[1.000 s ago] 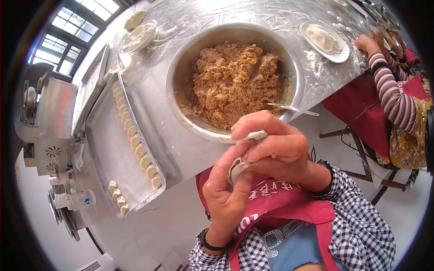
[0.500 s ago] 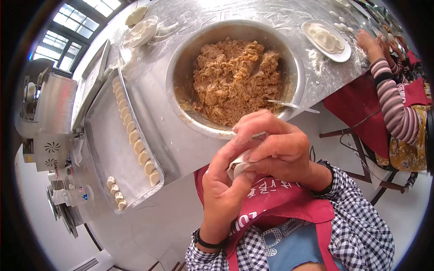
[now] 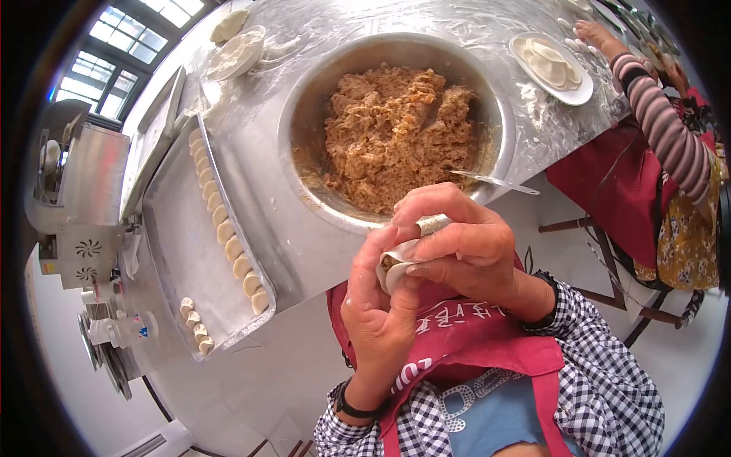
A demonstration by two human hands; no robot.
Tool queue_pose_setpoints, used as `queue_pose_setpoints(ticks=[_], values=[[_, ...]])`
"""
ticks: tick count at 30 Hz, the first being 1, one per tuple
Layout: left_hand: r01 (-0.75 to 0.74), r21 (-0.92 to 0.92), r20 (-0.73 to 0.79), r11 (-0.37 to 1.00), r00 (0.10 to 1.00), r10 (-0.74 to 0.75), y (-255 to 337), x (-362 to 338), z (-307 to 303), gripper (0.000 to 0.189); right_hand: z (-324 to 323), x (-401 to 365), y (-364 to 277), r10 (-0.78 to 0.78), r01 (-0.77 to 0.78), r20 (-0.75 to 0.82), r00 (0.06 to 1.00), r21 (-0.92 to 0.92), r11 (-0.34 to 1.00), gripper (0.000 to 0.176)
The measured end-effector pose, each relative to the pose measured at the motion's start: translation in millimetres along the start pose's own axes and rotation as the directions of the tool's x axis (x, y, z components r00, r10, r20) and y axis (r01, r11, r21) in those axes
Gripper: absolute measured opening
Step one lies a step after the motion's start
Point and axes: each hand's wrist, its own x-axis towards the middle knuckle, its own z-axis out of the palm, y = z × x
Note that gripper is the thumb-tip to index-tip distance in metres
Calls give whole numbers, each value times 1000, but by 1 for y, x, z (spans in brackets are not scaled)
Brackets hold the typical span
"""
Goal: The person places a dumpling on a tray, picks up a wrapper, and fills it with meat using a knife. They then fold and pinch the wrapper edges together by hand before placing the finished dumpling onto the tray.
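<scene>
Both hands hold one white dough wrapper (image 3: 396, 268) with brown filling showing at its left side. My left hand (image 3: 378, 320) cups it from the left and below, its thumb against the lower edge. My right hand (image 3: 466, 247) pinches the upper right edge between thumb and fingers. Just beyond them stands a large metal bowl (image 3: 293, 145) of brown minced filling (image 3: 396, 137), a utensil (image 3: 495, 181) resting over its near right rim. To the left, a metal tray (image 3: 179, 247) bears a long row of dumplings (image 3: 225, 231) and several more in its near corner (image 3: 193, 316).
A white plate of round wrappers (image 3: 550, 62) lies at the back right. Floured dishes (image 3: 236, 53) stand at the back left, beside another tray (image 3: 154, 137). A co-worker's striped sleeve (image 3: 662, 114) reaches over the table's right side. A metal machine (image 3: 91, 190) stands far left.
The wrapper has turned and shows more of its filling, and my fingers have shifted slightly around it. The co-worker's arm has moved up and left.
</scene>
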Motion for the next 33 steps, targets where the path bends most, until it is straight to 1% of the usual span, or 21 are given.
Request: queue_pose_setpoints(ticks=[1,2,4,6,8,10,11,12,14,15,17,19,20,22,23,26,28,29,31,32,33], values=[[-33,83,7,996,999,33,0,-1,0,43,0,0,0,-2,2,-1,1000,15,1000,17],[-32,84,7,996,999,31,0,-1,0,43,-1,-1,1,-4,4,-1,1000,30,1000,17],[-62,200,66,978,997,50,0,-1,-2,44,-3,0,2,-21,21,13,1000,19,1000,17],[-37,167,72,985,997,26,-1,-1,-5,44,-4,0,1,-40,40,29,999,7,999,18],[-14,133,79,991,997,3,-1,-1,-5,45,-3,-1,-5,82,-82,30,996,0,997,19],[85,-44,15,995,996,-84,-1,-4,-5,46,1,4,-11,90,-90,-18,996,-7,996,16],[85,-45,15,995,996,-84,-1,-3,-4,46,3,5,-12,99,-100,-65,993,-13,995,14],[73,-45,3,996,997,-73,-1,-3,-3,47,1,5,-13,99,-100,-64,993,-14,995,14],[60,-46,-8,997,998,-60,2,-2,-1,48,-4,5,-12,81,-80,54,995,-22,997,17],[67,-76,18,995,998,-66,5,-2,0,45,-5,4,-9,80,-79,55,995,-22,997,17],[74,-105,39,992,997,-70,4,-1,-2,42,-5,-2,0,-22,22,74,997,-3,1000,22],[219,-286,105,933,975,-197,-5,1,-8,43,-2,-3,-2,-3,3,53,999,11,1000,21],[219,-286,104,933,975,-196,-7,0,-9,43,0,-4,-3,14,-15,31,999,24,1000,20],[263,-574,106,775,963,-248,-9,0,-9,42,5,-2,-9,38,-39,-4,999,-29,999,19],[263,-574,105,775,963,-248,-8,0,-8,42,6,-1,-11,62,-65,-40,997,-81,995,18],[233,-507,48,830,969,-243,-5,-1,-5,41,5,-5,-5,25,-27,-22,999,-87,996,17],[142,-227,9,963,990,-144,-8,-1,-5,41,3,-4,-2,16,-17,-11,1000,-92,996,17],[142,-228,9,963,990,-143,-7,-1,-3,41,3,-4,-2,7,-7,-1,1000,-95,995,17],[35,65,3,997,999,-35,-5,-2,0,41,1,-4,0,3,-2,10,1000,-90,996,17],[35,66,3,997,999,-36,-6,-1,0,41,1,-4,0,-1,3,21,1000,-85,996,17],[-40,175,10,984,999,39,-7,-1,1,40,1,-4,0,0,2,20,1000,-85,996,17]])
